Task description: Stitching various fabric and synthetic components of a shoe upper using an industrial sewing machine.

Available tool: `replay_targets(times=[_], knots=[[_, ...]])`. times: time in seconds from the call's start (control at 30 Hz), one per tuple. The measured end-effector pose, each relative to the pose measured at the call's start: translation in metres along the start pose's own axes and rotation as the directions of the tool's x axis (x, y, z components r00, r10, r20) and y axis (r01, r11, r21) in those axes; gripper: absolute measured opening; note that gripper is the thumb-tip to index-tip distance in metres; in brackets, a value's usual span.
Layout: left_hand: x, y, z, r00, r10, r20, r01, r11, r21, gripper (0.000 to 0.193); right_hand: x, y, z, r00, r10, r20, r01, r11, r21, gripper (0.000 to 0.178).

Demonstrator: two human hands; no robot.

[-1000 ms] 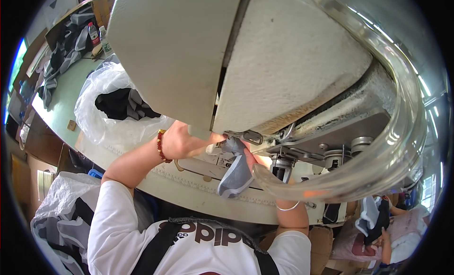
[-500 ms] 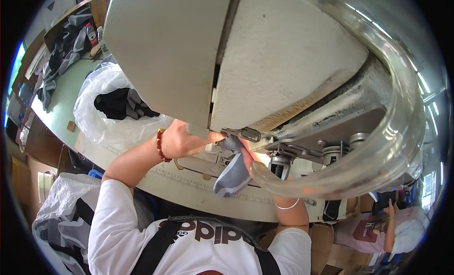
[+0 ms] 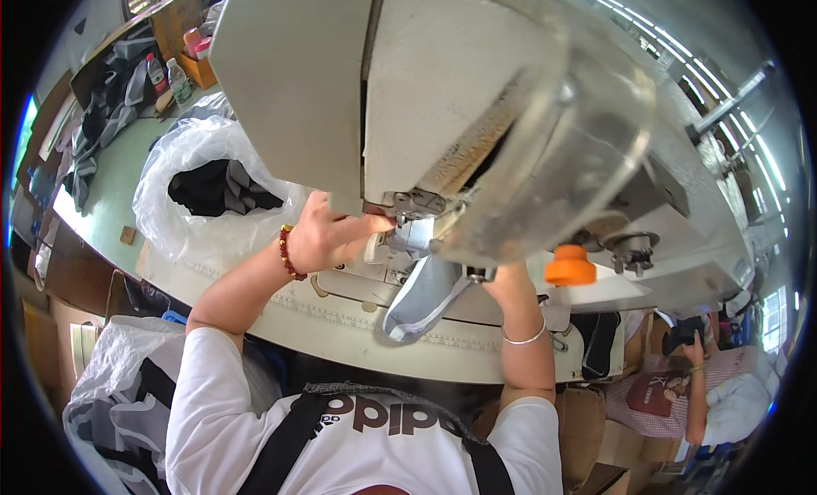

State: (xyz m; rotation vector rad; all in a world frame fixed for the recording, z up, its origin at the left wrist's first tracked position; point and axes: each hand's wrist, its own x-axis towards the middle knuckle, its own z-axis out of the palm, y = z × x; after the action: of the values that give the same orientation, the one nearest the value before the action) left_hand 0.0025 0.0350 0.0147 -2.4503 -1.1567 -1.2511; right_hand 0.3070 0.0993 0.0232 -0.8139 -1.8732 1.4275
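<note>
Clock from grey cloth (image 3: 425,292). Left hand (image 3: 322,238), 10 o'clock: index stretched to the cloth's upper end by the needle, other fingers bent; can't tell if pinching. Right hand (image 3: 512,284), 3 o'clock: fingers hidden behind machine parts, grip can't tell. Cloth under sewing machine (image 3: 294,86) head, lower end toward 6 on white table (image 3: 447,360). Red bead bracelet (image 3: 288,252) on left wrist, bangle (image 3: 525,335) on right. Orange knob (image 3: 570,267), 3. Plastic bag (image 3: 166,210) around black cloth (image 3: 204,188), 10. Bottles (image 3: 179,85), between 10 and 11. Co-worker's hand (image 3: 695,352) at dark cloth (image 3: 683,331), near 4.
</note>
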Motion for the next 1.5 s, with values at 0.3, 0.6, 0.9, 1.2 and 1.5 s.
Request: replay_targets(times=[0.3,0.6,0.9,1.2,1.5], knots=[[0.023,0.048,-0.025,0.982,0.133,-0.132,-0.129,0.991,0.041,0.015,-0.086,-0.09,0.014,0.952,-0.303,0.047,0.227,0.595,-0.771,0.015],[0.014,0.101,0.007,0.931,-0.275,0.24,0.349,0.864,-0.364,0.032,-0.147,-0.047,-0.024,0.993,-0.119,-0.011,0.12,0.993,0.019,0.02],[0.019,0.121,0.03,0.617,-0.432,0.657,0.702,-0.074,-0.708,0.032,-0.178,-0.002,-0.043,0.986,-0.169,0.011,0.153,0.915,0.374,0.047],[0.041,0.151,0.028,0.61,-0.375,0.698,0.74,-0.046,-0.671,0.025,-0.235,-0.035,-0.049,0.994,-0.085,-0.066,0.097,0.972,0.212,0.038],[0.055,0.167,0.022,0.671,-0.017,0.741,0.696,0.361,-0.621,0.012,-0.371,-0.126,-0.063,0.902,-0.177,-0.394,-0.031,0.883,-0.468,0.029]])
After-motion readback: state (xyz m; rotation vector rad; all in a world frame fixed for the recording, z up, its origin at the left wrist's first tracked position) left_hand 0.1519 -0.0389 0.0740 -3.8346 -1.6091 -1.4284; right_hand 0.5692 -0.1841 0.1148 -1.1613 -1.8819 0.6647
